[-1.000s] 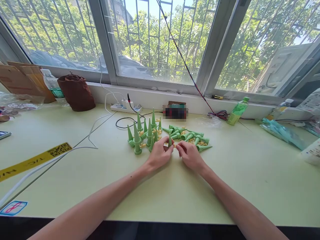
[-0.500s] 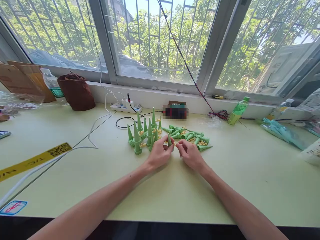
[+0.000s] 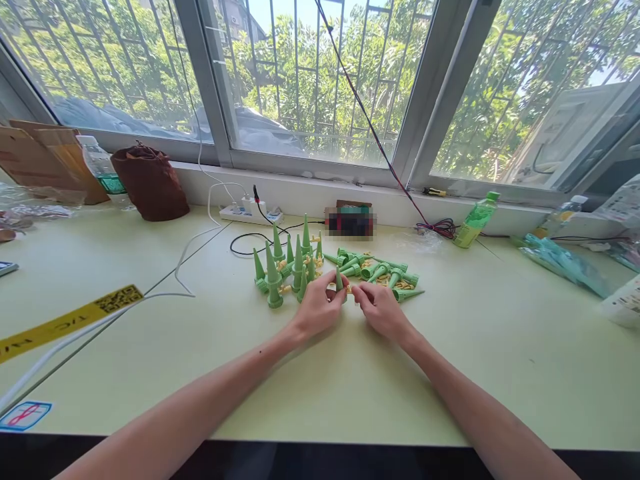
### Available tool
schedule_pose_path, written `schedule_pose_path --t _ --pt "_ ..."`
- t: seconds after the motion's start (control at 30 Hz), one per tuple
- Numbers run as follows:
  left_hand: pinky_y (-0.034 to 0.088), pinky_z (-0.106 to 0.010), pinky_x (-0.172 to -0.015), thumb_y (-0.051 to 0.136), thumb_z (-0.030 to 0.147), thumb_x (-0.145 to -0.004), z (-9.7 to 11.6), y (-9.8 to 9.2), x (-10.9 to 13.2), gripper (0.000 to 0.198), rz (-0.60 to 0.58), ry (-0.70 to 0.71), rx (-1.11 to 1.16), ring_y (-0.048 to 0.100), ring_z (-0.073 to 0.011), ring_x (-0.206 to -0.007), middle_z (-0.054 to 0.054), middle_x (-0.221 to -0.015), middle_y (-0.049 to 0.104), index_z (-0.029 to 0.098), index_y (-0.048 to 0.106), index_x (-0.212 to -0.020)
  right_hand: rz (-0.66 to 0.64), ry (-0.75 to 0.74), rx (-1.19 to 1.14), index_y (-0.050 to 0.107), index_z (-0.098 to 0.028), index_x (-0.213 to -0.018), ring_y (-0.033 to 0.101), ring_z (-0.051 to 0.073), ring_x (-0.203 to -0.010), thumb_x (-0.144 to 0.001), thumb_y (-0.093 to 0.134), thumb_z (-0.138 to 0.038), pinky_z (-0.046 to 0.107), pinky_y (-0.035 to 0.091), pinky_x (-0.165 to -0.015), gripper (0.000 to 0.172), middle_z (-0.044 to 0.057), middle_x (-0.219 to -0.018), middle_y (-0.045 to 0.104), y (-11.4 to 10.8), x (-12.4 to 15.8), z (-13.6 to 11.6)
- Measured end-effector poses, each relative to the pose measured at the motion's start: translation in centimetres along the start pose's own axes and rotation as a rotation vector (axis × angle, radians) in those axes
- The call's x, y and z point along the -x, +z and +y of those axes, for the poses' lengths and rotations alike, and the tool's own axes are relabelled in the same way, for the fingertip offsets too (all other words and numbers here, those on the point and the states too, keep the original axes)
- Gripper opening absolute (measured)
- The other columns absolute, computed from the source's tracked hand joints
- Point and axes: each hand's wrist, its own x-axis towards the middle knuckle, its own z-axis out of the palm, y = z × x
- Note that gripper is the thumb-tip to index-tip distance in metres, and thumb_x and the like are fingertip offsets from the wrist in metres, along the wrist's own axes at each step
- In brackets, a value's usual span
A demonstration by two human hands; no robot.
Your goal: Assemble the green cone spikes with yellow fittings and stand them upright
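Observation:
My left hand (image 3: 320,298) is closed around a green plant watering spike (image 3: 339,279), whose pointed tip stands up between thumb and fingers. At the side of that spike, my right hand (image 3: 379,305) pinches a small yellow valve (image 3: 349,289); the fingers partly hide the joint between the two. Left of my hands, several green spikes with yellow valves stand upright, one of them a tall spike (image 3: 274,280) in front. Behind my right hand lies a loose pile of green spike parts (image 3: 383,272) mixed with small yellow valves.
A power strip (image 3: 250,212) with white and black cables sits by the window ledge. A brown bag (image 3: 149,183) stands at the back left, a green bottle (image 3: 476,220) at the back right. A yellow strip (image 3: 70,323) and a white cable cross the left side of the table (image 3: 320,393).
The fingers of my right hand have curled and turned slightly at the yellow valve. My left hand keeps its hold on the spike. The whole view has shifted a little.

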Motion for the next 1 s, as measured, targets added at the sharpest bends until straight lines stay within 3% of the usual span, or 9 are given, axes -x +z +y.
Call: schedule_pose_path --t 0.23,0.63,0.8,1.0 --pt "0.039 -0.020 -0.047 0.054 0.029 -0.084 0.01 -0.15 -0.13 0.012 0.033 -0.018 -0.014 0.045 -0.0068 -0.051 0.001 -0.073 0.055 0.017 0.056 -0.084 -0.023 0.054 -0.089 0.059 -0.019 -0.089 0.048 0.012 -0.050 -0.095 0.044 -0.040 0.024 0.035 -0.053 0.026 -0.002 -0.060 0.059 -0.18 0.19 -0.53" --pt "0.031 -0.019 -0.043 0.054 0.026 -0.083 0.36 -0.01 0.29 0.008 -0.021 -0.007 -0.027 0.041 -0.0060 -0.042 0.005 -0.059 0.049 0.018 0.053 -0.084 0.028 0.033 -0.004 0.049 -0.020 -0.063 0.044 0.013 -0.051 -0.095 0.041 -0.037 0.025 0.032 -0.054 0.037 -0.001 -0.056 0.052 -0.29 -0.06 -0.46" --pt "0.028 -0.019 -0.042 0.057 0.026 -0.081 0.77 0.06 0.42 0.009 -0.032 0.050 -0.097 0.038 -0.0048 -0.043 0.003 -0.062 0.051 0.017 0.055 -0.082 0.017 0.043 0.024 0.044 -0.020 -0.058 0.043 0.013 -0.050 -0.096 0.035 -0.038 0.026 0.031 -0.055 0.043 -0.001 -0.053 0.048 -0.24 -0.19 -0.37" --pt "0.037 -0.019 -0.047 0.056 0.026 -0.082 0.35 -0.06 0.11 0.010 -0.036 0.037 -0.073 0.045 -0.0057 -0.049 -0.001 -0.079 0.060 0.016 0.055 -0.085 0.032 0.090 -0.030 0.049 -0.020 -0.061 0.045 0.013 -0.050 -0.096 0.037 -0.041 0.026 0.033 -0.053 0.042 -0.001 -0.054 0.051 -0.16 -0.13 -0.51"
